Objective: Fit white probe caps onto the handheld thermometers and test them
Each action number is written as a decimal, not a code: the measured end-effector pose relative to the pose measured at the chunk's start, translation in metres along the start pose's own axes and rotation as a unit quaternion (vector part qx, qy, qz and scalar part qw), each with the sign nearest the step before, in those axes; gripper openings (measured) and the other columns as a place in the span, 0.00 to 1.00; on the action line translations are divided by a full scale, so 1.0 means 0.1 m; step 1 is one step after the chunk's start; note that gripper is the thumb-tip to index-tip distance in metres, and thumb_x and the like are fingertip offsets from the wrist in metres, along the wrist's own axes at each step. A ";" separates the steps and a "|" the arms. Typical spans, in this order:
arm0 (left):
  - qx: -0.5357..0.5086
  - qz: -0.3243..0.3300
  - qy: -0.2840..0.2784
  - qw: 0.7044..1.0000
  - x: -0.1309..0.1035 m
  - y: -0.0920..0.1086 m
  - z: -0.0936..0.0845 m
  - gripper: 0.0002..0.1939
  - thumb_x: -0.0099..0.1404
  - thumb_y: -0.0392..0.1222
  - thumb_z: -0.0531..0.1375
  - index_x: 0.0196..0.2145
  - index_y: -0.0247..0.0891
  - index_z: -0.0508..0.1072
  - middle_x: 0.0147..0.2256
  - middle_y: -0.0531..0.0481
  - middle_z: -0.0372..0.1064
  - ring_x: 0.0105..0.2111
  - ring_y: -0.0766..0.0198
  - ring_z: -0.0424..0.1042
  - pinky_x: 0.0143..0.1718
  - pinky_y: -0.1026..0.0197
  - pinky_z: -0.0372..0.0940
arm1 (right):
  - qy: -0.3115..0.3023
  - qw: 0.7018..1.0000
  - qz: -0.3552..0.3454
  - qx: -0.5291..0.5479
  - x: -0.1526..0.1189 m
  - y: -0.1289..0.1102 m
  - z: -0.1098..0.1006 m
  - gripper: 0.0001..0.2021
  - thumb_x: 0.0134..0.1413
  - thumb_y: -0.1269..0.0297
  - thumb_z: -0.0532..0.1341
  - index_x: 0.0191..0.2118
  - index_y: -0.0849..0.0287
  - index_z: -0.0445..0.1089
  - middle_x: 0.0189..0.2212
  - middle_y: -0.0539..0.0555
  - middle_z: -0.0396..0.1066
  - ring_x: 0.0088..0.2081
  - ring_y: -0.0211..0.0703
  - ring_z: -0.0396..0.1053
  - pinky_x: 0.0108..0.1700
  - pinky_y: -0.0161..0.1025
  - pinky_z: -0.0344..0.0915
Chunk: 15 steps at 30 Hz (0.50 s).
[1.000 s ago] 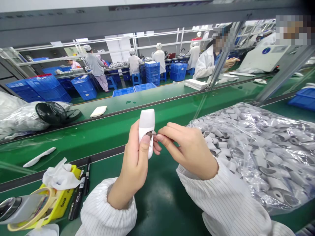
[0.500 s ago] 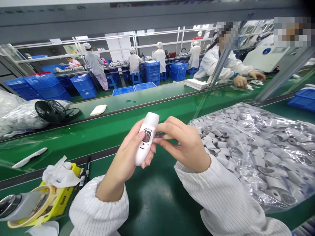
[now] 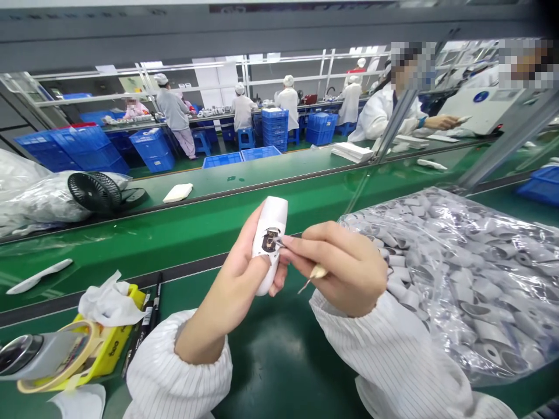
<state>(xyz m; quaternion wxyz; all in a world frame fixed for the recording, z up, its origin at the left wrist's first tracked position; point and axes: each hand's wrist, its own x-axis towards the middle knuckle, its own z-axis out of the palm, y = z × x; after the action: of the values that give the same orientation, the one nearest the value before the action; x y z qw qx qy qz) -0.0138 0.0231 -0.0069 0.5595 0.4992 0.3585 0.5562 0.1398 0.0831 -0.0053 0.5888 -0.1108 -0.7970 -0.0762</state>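
My left hand [image 3: 238, 267] is closed round a white rounded handheld device [image 3: 276, 210], held tilted above the bench. Its round compartment [image 3: 269, 240] lies open, with dark insides and metal contacts showing. My right hand [image 3: 345, 265] is pinched at the compartment's right edge. Between its thumb and forefinger shows the edge of a small grey metal piece [image 3: 279, 241], which looks like a coin cell. Tucked under the same fingers is a thin tool with a pale handle [image 3: 318, 271] and a fine tip pointing down left.
A clear bag of grey-white plastic shells [image 3: 471, 267] lies at right. At left stand a yellow bin [image 3: 114, 343], a tape roll [image 3: 94, 349] and pens [image 3: 151, 314]. Beyond, a green belt [image 3: 209, 221] carries white parts [image 3: 39, 276]. A black fan [image 3: 94, 192] and a co-worker [image 3: 393, 110] are across.
The shiny round disc in the compartment has come out, baring the contacts. My left thumb has slid down off it. A white part on the belt has shifted left; another has appeared at right.
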 end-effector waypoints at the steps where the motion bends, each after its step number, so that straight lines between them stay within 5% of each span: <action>1: 0.010 0.009 0.011 1.000 -0.01 -0.01 0.01 0.35 0.69 0.32 0.52 0.70 0.50 0.48 0.28 0.56 0.64 0.25 0.70 0.65 0.27 0.68 0.65 | -0.016 1.000 -0.018 -0.016 -0.01 -0.01 0.00 0.05 0.57 0.77 0.65 0.35 0.61 0.75 0.25 0.51 0.73 0.27 0.34 0.71 0.26 0.30 0.66; 6: 0.100 0.051 0.084 0.990 -0.02 -0.06 0.08 0.36 0.68 0.32 0.54 0.69 0.55 0.50 0.38 0.52 0.68 0.26 0.69 0.63 0.26 0.67 0.64 | -0.031 0.995 -0.039 -0.082 -0.05 -0.05 0.08 0.04 0.60 0.77 0.62 0.35 0.63 0.74 0.25 0.52 0.74 0.25 0.35 0.69 0.24 0.34 0.62; 9: 0.168 0.099 0.087 0.977 -0.03 -0.10 0.11 0.37 0.70 0.33 0.53 0.70 0.60 0.48 0.45 0.51 0.70 0.28 0.68 0.65 0.29 0.65 0.66 | -0.028 0.988 0.135 0.062 -0.02 -0.04 0.10 0.04 0.56 0.72 0.67 0.35 0.58 0.72 0.27 0.49 0.72 0.25 0.35 0.70 0.24 0.32 0.64; 12: 0.206 0.123 0.054 0.969 -0.06 -0.11 0.17 0.39 0.69 0.32 0.53 0.71 0.54 0.44 0.53 0.47 0.70 0.40 0.59 0.73 0.43 0.58 0.71 | -0.059 0.906 0.350 0.231 -0.05 0.01 0.04 0.14 0.46 0.62 0.74 0.40 0.52 0.73 0.27 0.47 0.73 0.23 0.38 0.71 0.22 0.35 0.67; 14: 0.235 0.150 0.033 0.960 -0.06 -0.11 0.21 0.41 0.66 0.30 0.54 0.73 0.41 0.43 0.61 0.39 0.64 0.54 0.49 0.70 0.56 0.51 0.66 | -0.111 0.869 0.403 0.266 -0.16 0.14 0.03 0.11 0.48 0.60 0.73 0.40 0.48 0.77 0.24 0.49 0.75 0.23 0.41 0.72 0.22 0.39 0.67; 15: 0.253 0.165 0.025 0.953 -0.05 -0.11 0.21 0.42 0.64 0.29 0.55 0.72 0.35 0.43 0.63 0.35 0.60 0.58 0.45 0.67 0.59 0.50 0.64 | -0.104 0.875 0.390 0.269 -0.25 0.22 0.05 0.11 0.50 0.62 0.72 0.41 0.46 0.79 0.22 0.50 0.75 0.21 0.41 0.71 0.21 0.40 0.65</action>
<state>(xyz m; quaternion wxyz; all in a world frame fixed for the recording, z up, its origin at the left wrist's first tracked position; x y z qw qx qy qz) 0.0092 0.0165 -0.0130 0.3064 0.6623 0.4142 0.5440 0.1482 0.1037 -0.0306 0.4915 -0.2575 -0.7355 0.3887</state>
